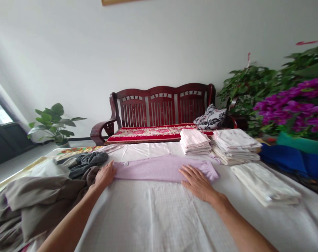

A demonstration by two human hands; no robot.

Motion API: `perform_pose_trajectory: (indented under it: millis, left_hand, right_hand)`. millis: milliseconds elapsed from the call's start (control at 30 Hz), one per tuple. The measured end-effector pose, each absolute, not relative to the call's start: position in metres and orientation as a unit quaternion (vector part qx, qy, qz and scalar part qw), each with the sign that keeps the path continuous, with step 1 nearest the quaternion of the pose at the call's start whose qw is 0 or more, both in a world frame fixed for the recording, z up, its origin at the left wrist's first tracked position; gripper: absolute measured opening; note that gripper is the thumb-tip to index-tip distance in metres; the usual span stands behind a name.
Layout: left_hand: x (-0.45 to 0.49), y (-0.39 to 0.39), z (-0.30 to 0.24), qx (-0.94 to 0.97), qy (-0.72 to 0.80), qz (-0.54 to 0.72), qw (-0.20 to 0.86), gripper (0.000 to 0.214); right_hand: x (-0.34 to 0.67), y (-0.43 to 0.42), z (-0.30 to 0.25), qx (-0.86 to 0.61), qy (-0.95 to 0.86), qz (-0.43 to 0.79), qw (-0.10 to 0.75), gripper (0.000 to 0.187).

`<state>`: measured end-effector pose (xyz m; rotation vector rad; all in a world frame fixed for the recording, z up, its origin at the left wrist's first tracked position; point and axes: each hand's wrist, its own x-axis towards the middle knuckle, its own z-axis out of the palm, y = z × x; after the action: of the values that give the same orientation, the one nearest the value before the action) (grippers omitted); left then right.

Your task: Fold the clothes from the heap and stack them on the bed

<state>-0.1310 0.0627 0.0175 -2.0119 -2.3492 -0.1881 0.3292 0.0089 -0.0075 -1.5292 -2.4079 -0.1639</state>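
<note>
A pair of lilac pants (153, 168), folded lengthwise, lies across the white cloth in front of me. A small pale label shows near its left end, and a gathered cuff is at its right end. At the left end, my left hand (105, 175) has its fingers closed on the fabric's edge; the fingertips are partly hidden. My right hand (197, 182) rests flat on the pants near the cuff, fingers stretched out and slightly apart. Both forearms reach in from the bottom of the view.
Rumpled grey-brown clothes (48, 199) are heaped on the left. Behind on the right stand a pink folded stack (195, 141) and a white folded stack (234, 145), with another folded white cloth (266, 183) nearer. Beyond are a wooden bench (161, 105) and purple flowers (292, 105).
</note>
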Motion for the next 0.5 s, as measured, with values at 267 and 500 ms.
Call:
perform_pose_trajectory:
  millis: [267, 500]
  left_hand:
    - [-0.126, 0.081, 0.042, -0.605, -0.796, -0.036, -0.005, 0.050]
    - [-0.131, 0.090, 0.054, -0.588, -0.800, -0.095, -0.062, 0.026]
  right_hand:
    - [0.327, 0.007, -0.002, -0.546, -0.821, -0.014, 0.165, 0.049]
    - [0.328, 0.006, -0.001, -0.543, -0.811, 0.033, 0.215, 0.049]
